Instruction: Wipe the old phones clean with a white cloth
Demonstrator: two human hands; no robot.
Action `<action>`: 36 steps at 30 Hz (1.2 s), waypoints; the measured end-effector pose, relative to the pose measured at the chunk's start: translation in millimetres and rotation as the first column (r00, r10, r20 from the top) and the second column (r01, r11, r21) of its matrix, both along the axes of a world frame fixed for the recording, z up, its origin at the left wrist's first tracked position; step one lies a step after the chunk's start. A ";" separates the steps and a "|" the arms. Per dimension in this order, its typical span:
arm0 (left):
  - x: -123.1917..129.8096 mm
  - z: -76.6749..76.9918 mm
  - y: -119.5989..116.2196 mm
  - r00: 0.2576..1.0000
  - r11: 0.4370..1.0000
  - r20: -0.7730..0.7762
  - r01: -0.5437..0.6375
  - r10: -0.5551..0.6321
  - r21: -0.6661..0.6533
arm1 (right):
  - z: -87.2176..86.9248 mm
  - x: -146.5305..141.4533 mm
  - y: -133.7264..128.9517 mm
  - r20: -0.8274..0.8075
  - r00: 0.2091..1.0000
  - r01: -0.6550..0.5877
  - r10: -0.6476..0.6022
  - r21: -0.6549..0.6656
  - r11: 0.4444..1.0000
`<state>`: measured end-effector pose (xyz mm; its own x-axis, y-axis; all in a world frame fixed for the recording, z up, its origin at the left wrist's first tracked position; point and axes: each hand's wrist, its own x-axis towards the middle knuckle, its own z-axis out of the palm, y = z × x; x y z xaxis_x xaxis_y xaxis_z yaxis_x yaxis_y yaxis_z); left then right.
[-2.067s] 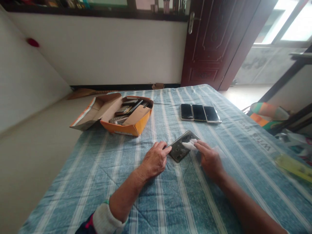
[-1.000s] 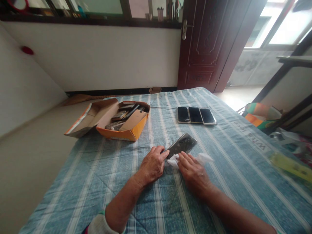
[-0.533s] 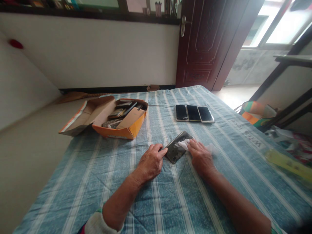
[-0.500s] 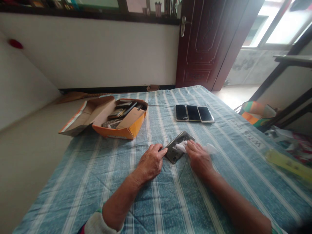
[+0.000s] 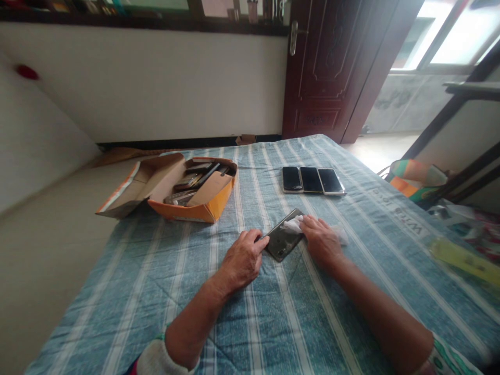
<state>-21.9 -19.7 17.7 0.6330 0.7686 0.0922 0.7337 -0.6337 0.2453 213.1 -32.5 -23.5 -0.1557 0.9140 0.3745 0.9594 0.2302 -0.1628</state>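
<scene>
Head view: left hand [image 5: 244,259] pinches the smartphone [image 5: 280,244], probably against skidding under the white tissue [image 5: 292,224] right hand [image 5: 322,240] clutches.

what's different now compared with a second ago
The right hand and the white tissue under its fingertips have moved from the near edge of the dark phone toward its far end. Nothing was let go. Unchanged: left hand at the phone's left edge, three phones in a row, open orange box.
</scene>
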 end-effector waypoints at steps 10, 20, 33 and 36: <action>-1.4 -3.1 0.8 0.998 1.000 0.063 0.009 -0.008 -0.010 | 12.1 -45.3 16.2 -0.092 0.982 -0.172 0.164 -0.081 0.982; -2.8 -2.8 1.2 0.999 1.000 0.046 0.001 -0.001 -0.007 | 17.4 -23.2 34.9 -0.066 0.997 -0.059 0.051 -0.139 0.989; -2.2 -2.8 1.1 0.999 1.000 0.032 -0.002 0.003 -0.020 | 5.8 -5.0 49.8 -0.139 0.978 0.136 -0.155 -0.139 0.981; -0.9 -1.0 0.6 1.000 0.999 0.028 -0.002 0.003 -0.033 | 2.5 -7.3 46.1 -0.145 0.984 0.091 -0.107 -0.110 0.990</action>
